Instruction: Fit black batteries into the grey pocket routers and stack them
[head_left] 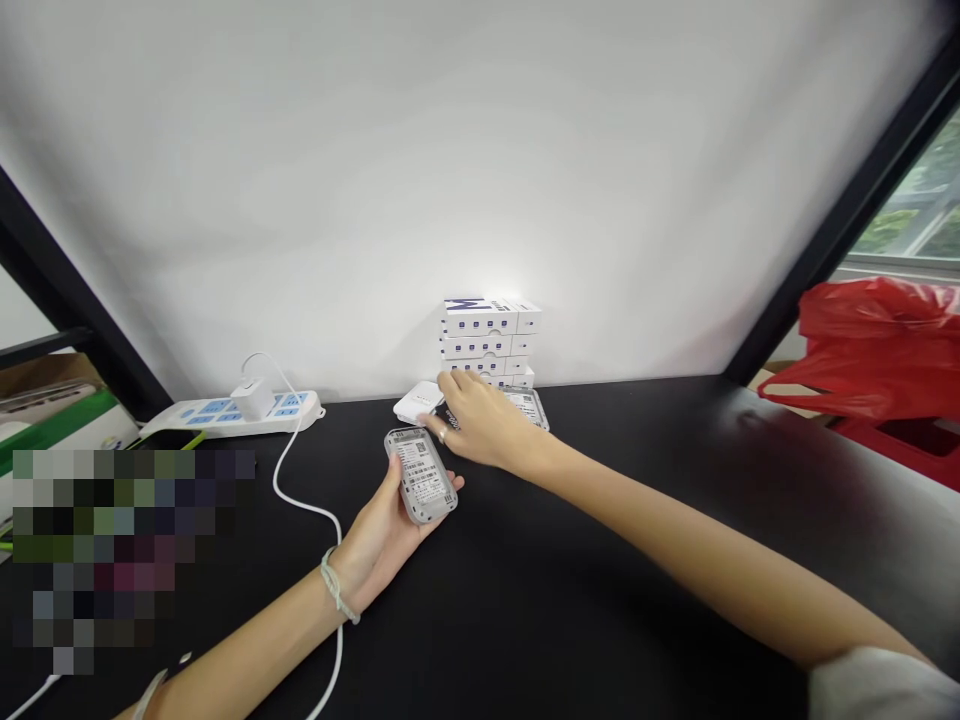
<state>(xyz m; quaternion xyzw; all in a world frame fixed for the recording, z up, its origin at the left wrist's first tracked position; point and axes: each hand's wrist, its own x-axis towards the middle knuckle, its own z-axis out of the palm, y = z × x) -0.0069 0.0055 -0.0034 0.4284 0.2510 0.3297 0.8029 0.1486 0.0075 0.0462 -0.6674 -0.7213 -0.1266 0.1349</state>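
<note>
My left hand [390,535] is closed around a small flat device [425,478] with a translucent, rounded case, a printed label and a QR code. The device is tilted, label side up. My right hand [480,420] reaches across just above and behind it, fingers bent. Between its thumb and fingers shows a dark piece with pale print [451,416], mostly hidden by the hand. White flat devices [418,402] lie left of the right hand. Behind its wrist lies another labelled, clear-cased device [529,408], partly covered.
Stacked white boxes [491,322] stand against the pale wall. A power strip [217,412] with a white charger [253,398] sits at left, its white cable [300,503] running forward across the black table [570,620]. Red plastic bags [885,350] are at far right.
</note>
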